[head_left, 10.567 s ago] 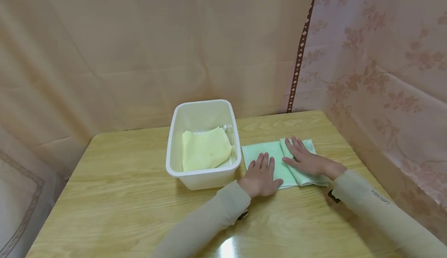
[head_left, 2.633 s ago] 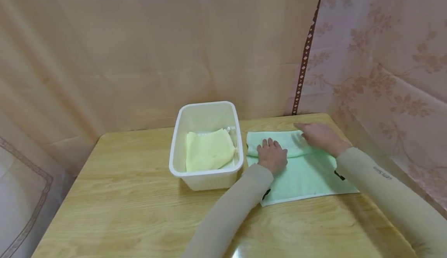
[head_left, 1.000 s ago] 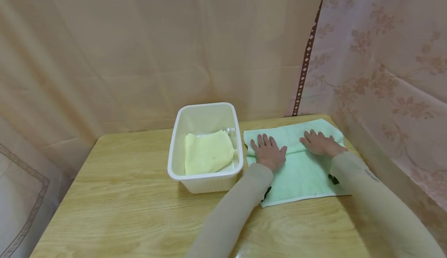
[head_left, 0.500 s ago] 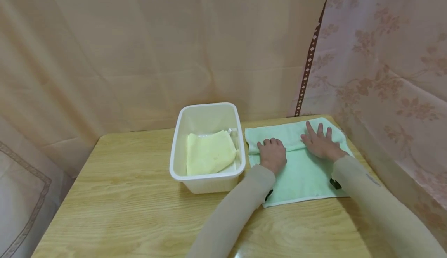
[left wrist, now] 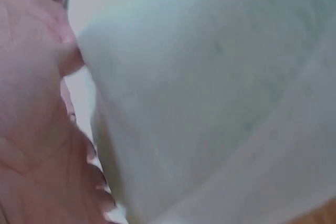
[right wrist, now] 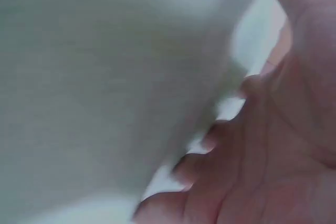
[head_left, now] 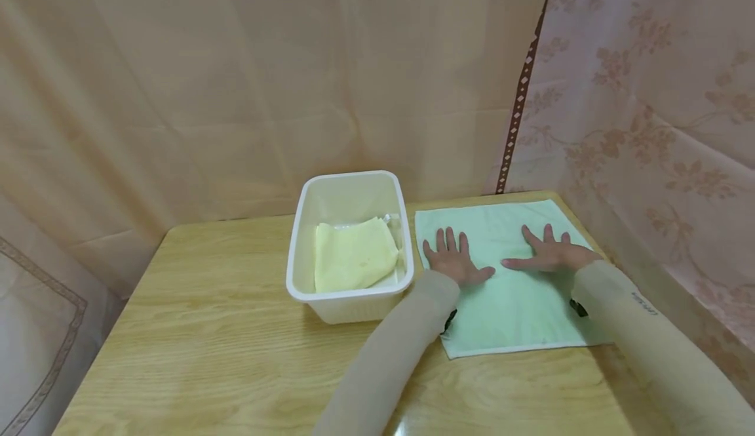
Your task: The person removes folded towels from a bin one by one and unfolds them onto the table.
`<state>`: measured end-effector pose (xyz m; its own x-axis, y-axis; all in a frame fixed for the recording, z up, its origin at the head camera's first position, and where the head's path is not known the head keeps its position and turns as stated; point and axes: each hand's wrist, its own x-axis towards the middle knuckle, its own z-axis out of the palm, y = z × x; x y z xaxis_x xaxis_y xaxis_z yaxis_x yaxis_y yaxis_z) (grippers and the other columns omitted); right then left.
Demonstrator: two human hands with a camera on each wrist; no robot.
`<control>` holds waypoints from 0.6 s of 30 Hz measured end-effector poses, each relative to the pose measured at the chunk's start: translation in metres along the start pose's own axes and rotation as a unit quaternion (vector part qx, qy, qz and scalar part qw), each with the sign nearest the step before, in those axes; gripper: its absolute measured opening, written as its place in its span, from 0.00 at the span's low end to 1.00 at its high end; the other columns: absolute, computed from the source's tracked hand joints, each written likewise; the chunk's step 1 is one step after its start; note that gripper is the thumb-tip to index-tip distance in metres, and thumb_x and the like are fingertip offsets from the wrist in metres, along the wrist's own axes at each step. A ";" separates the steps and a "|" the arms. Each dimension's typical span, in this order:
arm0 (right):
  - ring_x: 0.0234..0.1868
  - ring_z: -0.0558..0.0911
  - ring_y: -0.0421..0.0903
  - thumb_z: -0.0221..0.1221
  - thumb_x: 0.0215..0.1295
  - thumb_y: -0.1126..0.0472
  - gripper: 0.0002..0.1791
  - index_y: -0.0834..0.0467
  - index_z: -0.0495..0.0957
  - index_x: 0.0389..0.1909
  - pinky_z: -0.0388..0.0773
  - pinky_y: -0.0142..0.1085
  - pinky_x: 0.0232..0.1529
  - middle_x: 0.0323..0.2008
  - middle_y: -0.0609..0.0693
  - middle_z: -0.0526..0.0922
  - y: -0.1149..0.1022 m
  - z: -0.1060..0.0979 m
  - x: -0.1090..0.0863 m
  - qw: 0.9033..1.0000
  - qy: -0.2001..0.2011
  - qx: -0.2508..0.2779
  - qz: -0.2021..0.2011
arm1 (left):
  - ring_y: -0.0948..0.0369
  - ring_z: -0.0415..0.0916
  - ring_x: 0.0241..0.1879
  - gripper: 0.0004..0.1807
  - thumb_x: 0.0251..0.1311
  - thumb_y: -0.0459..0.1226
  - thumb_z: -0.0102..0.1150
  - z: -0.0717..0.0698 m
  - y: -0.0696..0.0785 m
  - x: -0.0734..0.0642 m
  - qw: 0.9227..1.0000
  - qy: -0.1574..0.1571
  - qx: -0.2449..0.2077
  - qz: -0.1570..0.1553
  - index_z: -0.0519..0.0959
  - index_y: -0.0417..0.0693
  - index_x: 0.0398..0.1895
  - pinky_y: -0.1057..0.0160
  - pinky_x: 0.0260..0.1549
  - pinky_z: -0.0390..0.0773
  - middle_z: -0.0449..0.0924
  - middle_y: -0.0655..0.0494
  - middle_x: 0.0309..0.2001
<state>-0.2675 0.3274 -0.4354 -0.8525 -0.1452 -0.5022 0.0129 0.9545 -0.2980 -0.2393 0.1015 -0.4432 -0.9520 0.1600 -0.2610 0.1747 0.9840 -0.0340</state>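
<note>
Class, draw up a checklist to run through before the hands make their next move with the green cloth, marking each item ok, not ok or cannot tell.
1. Green cloth opened out, no fold turned over: ok, spread on the table.
2. Left hand with fingers spread over the cloth: ok.
3. Right hand pressing the cloth: cannot tell; fingers spread above it, contact unclear.
4. Both hands clear of the cloth: not ok, both are over it.
5. Cloth's right edge within the table: cannot tell, the right sleeve hides part.
6. Yellow cloth inside the white basin: ok.
</note>
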 end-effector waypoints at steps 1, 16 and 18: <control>0.64 0.24 0.89 0.46 0.60 0.17 0.68 0.61 0.27 0.79 0.29 0.84 0.53 0.69 0.83 0.19 -0.001 -0.002 -0.002 1.000 -0.009 0.000 0.005 | 0.57 0.35 0.80 0.51 0.63 0.76 0.30 0.000 0.001 0.000 1.000 0.001 -0.005 -0.001 0.43 0.63 0.83 0.43 0.73 0.47 0.39 0.59 0.82; 0.63 0.22 0.89 0.32 0.73 0.26 0.54 0.64 0.27 0.78 0.26 0.81 0.57 0.67 0.84 0.18 0.000 -0.009 0.007 1.000 -0.007 0.009 0.013 | 0.56 0.41 0.80 0.36 0.76 0.62 0.32 0.000 0.024 -0.011 0.999 -0.032 0.003 0.007 0.48 0.66 0.83 0.44 0.70 0.56 0.44 0.60 0.82; 0.63 0.21 0.89 0.32 0.73 0.25 0.55 0.63 0.26 0.78 0.26 0.81 0.56 0.68 0.84 0.17 0.001 -0.009 0.006 1.000 -0.007 0.008 0.012 | 0.56 0.39 0.80 0.36 0.76 0.62 0.29 0.001 0.021 -0.016 1.000 -0.028 -0.009 0.008 0.46 0.66 0.83 0.44 0.72 0.53 0.42 0.60 0.82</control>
<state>-0.2772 0.3294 -0.4316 -0.8442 -0.1268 -0.5209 0.0413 0.9534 -0.2989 -0.2199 0.1193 -0.4401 -0.9336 0.1717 -0.3144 0.1850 0.9827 -0.0128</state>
